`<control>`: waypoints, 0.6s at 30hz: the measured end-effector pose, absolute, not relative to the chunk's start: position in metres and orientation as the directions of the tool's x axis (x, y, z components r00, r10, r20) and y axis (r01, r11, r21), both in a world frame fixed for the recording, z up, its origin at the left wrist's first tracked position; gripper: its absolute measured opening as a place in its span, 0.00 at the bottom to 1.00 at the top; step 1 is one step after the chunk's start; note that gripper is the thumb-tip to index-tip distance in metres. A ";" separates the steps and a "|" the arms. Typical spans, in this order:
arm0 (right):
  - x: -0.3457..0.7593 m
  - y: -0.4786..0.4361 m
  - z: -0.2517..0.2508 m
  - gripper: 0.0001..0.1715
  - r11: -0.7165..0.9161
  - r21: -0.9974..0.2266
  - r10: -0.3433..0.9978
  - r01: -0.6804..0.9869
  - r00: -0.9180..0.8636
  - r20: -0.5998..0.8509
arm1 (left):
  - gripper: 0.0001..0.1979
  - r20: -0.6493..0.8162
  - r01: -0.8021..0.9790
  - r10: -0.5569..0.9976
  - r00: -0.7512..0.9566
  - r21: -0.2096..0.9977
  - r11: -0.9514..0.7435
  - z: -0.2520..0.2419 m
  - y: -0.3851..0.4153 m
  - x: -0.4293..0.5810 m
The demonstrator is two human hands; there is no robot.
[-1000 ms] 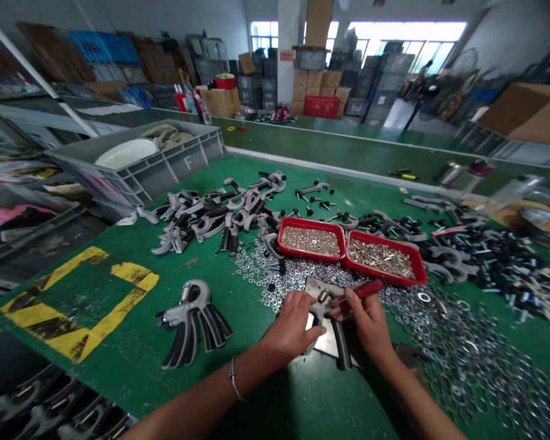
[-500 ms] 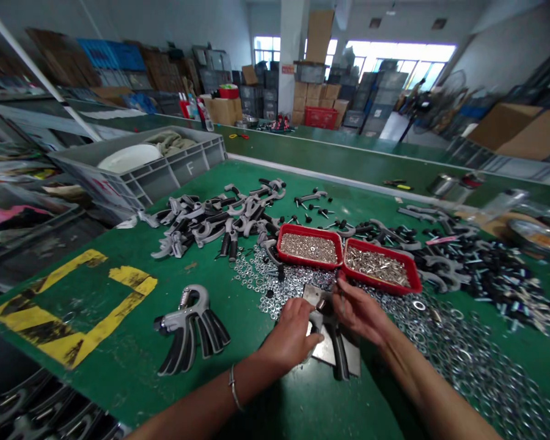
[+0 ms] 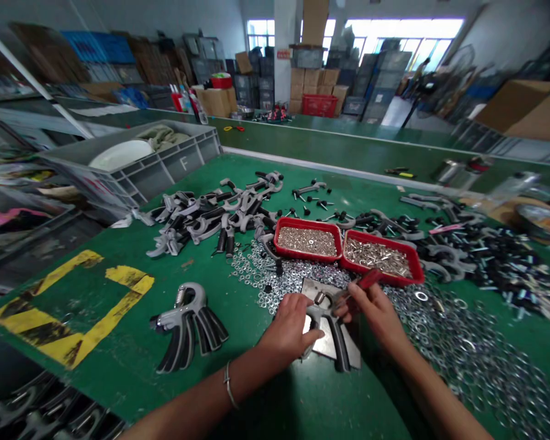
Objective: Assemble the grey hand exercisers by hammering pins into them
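Observation:
My left hand (image 3: pixel 289 325) grips a grey and black spring hand grip (image 3: pixel 330 324) from the left, and the grip rests on a steel plate (image 3: pixel 324 343). My right hand (image 3: pixel 374 313) is shut on a red-handled tool (image 3: pixel 365 281), whose thin metal shaft points down-left towards the grip's coiled spring (image 3: pixel 319 298). The tool's tip is partly hidden by my fingers. Left of my hands lie assembled hand grips (image 3: pixel 187 327), stacked on the green workbench (image 3: pixel 119 373).
Two red trays of small metal parts (image 3: pixel 307 238) (image 3: pixel 380 260) stand just beyond my hands. Steel washers (image 3: pixel 458 342) are strewn around them, and heaps of grip parts (image 3: pixel 211 220) lie behind. Yellow-black tape (image 3: pixel 73 311) marks the bench, and a grey crate (image 3: pixel 137 165) stands at the far left.
My right hand has swung the red-handled tool from pointing up to lying tilted towards the spring. My left hand still holds the grip on the plate.

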State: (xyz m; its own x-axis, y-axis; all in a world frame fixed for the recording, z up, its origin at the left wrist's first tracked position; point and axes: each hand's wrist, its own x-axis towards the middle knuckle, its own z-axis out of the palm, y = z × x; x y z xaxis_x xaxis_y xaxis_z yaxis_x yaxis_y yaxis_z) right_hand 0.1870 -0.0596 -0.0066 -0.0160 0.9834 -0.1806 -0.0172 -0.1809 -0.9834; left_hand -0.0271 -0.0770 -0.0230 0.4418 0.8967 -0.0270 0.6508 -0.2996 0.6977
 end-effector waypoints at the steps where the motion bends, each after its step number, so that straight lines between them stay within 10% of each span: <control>1: 0.183 -0.064 -0.007 0.17 -0.139 -0.990 0.990 -0.001 -0.002 -0.139 | 0.23 -0.033 0.656 0.897 0.441 0.693 -0.297 -0.022 -0.077 -0.027; 13: 0.165 -0.077 -0.021 0.16 -0.064 -0.990 0.993 0.129 0.108 -0.050 | 0.22 -0.005 0.649 0.900 0.436 0.695 -0.311 -0.023 -0.077 -0.026; 18: 0.161 -0.082 -0.015 0.13 0.041 -0.849 0.998 0.527 0.010 0.054 | 0.21 0.010 0.646 0.899 0.437 0.692 -0.322 -0.024 -0.077 -0.026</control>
State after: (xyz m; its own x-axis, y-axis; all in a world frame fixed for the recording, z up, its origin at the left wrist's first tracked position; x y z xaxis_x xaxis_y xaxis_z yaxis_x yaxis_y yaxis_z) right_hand 0.1610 -0.0818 -0.0152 0.0104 0.9985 0.0543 0.5269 0.0407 -0.8490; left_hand -0.0265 -0.0774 -0.0239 0.4368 0.8995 0.0105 0.6461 -0.3218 0.6921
